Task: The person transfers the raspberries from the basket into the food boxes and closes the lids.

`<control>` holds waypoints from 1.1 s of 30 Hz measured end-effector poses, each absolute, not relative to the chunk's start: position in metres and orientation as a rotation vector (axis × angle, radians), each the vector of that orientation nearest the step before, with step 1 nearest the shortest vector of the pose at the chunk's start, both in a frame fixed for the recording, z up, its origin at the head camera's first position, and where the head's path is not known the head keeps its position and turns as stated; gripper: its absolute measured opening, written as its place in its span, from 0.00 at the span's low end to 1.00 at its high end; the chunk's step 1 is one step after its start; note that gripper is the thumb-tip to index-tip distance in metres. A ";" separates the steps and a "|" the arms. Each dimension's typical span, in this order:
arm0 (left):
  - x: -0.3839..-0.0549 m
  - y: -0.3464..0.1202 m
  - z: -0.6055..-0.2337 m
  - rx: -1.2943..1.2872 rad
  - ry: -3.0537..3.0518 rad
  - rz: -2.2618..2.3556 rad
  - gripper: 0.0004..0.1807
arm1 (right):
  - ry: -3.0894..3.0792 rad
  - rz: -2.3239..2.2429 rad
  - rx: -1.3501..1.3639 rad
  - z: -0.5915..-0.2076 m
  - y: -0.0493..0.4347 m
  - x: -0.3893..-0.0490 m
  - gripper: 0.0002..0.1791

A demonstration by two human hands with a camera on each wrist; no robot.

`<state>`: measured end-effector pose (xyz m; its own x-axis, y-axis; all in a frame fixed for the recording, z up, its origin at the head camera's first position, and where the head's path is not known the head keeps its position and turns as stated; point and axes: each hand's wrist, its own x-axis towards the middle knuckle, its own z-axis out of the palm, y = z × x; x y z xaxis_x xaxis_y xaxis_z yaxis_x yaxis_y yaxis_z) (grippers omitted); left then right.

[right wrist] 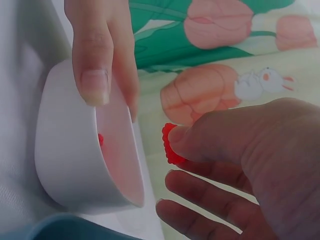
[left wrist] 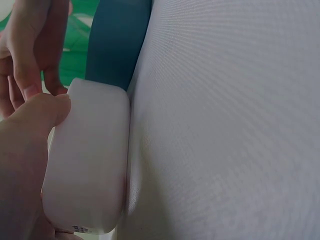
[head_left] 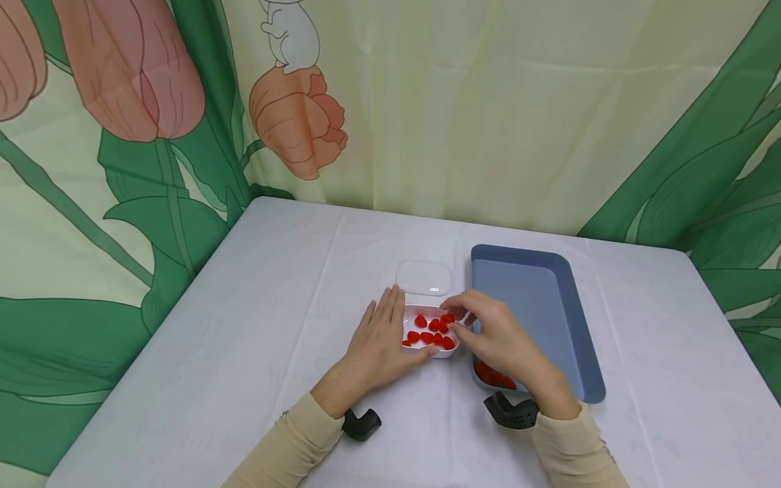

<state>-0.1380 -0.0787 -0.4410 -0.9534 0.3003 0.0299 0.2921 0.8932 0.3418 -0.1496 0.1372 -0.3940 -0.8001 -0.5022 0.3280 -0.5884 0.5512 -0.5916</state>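
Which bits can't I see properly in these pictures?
Head view: how many raspberries the white box holds; the left hand covers one end.
Head view: the number of berries in the blue tray's corner; they blur together.
Left wrist view: the print on the box; too small to read.
Right wrist view: the back of the pinched raspberry, hidden by the right hand's thumb.

The place looks like a curtained booth: pale-yellow fabric drapes [head_left: 439, 122] printed with large pink tulips [head_left: 128, 74], green leaves [head_left: 67, 346] and a white rabbit [head_left: 295, 37] surround a flat, white-cloth-covered surface [head_left: 226, 339]. The wider room cannot be told.
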 end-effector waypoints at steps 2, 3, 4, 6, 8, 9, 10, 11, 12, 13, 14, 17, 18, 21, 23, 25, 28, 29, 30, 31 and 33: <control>-0.138 -0.079 -0.441 0.479 3.038 0.537 0.60 | -2.650 1.104 0.956 -0.394 0.135 -0.151 0.18; -0.138 -0.079 -0.441 0.482 3.042 0.535 0.60 | -2.648 1.116 0.963 -0.394 0.134 -0.151 0.18; -0.138 -0.079 -0.441 0.483 3.045 0.534 0.60 | -2.647 1.126 0.969 -0.394 0.133 -0.152 0.18; -0.138 -0.079 -0.440 0.485 3.050 0.529 0.60 | -2.651 1.130 0.976 -0.395 0.131 -0.154 0.18; -0.138 -0.080 -0.440 0.483 3.050 0.527 0.60 | -2.658 1.138 0.984 -0.395 0.128 -0.154 0.18; -0.138 -0.080 -0.440 0.481 3.049 0.524 0.59 | -2.660 1.141 0.988 -0.396 0.127 -0.155 0.18; -0.138 -0.080 -0.440 0.481 3.047 0.527 0.59 | -2.660 1.142 0.995 -0.396 0.126 -0.155 0.17; -0.138 -0.080 -0.440 0.479 3.046 0.528 0.59 | -2.660 1.147 1.001 -0.396 0.124 -0.155 0.17; -0.138 -0.080 -0.440 0.478 3.043 0.531 0.59 | -2.657 1.157 1.010 -0.396 0.123 -0.155 0.17; -0.138 -0.081 -0.440 0.479 3.041 0.534 0.59 | -2.653 1.163 1.018 -0.396 0.122 -0.155 0.17; -0.137 -0.081 -0.441 0.482 3.041 0.535 0.59 | -2.648 1.170 1.023 -0.397 0.121 -0.155 0.17; -0.138 -0.080 -0.441 0.490 3.042 0.542 0.59 | -2.648 1.182 1.032 -0.397 0.117 -0.156 0.16; -0.138 -0.080 -0.441 0.493 3.043 0.542 0.59 | -2.648 1.181 1.036 -0.397 0.116 -0.157 0.16; -0.138 -0.080 -0.441 0.493 3.046 0.541 0.59 | -2.664 1.175 1.031 -0.398 0.113 -0.158 0.16; -0.138 -0.080 -0.442 0.493 3.049 0.540 0.59 | -2.671 1.169 1.030 -0.399 0.110 -0.159 0.15; -0.138 -0.080 -0.442 0.493 3.049 0.540 0.59 | -2.678 1.167 1.026 -0.400 0.108 -0.159 0.15; -0.137 -0.080 -0.440 0.496 3.048 0.540 0.59 | -2.700 1.154 1.021 -0.401 0.106 -0.160 0.16; -0.137 -0.080 -0.440 0.495 3.048 0.542 0.59 | -2.708 1.153 1.018 -0.402 0.105 -0.160 0.16; -0.137 -0.080 -0.440 0.495 3.046 0.543 0.59 | -2.715 1.152 1.015 -0.402 0.105 -0.160 0.16; -0.137 -0.080 -0.440 0.496 3.047 0.538 0.59 | -2.720 1.150 1.017 -0.403 0.104 -0.161 0.16; -0.137 -0.080 -0.439 0.495 3.047 0.533 0.59 | -2.739 1.145 1.007 -0.404 0.102 -0.161 0.17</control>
<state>-0.1367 -0.0804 -0.4393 -0.9500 0.3090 0.0447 0.3058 0.8921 0.3325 -0.1608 0.1023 -0.4037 -0.7935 -0.5591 0.2403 -0.5638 0.5269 -0.6360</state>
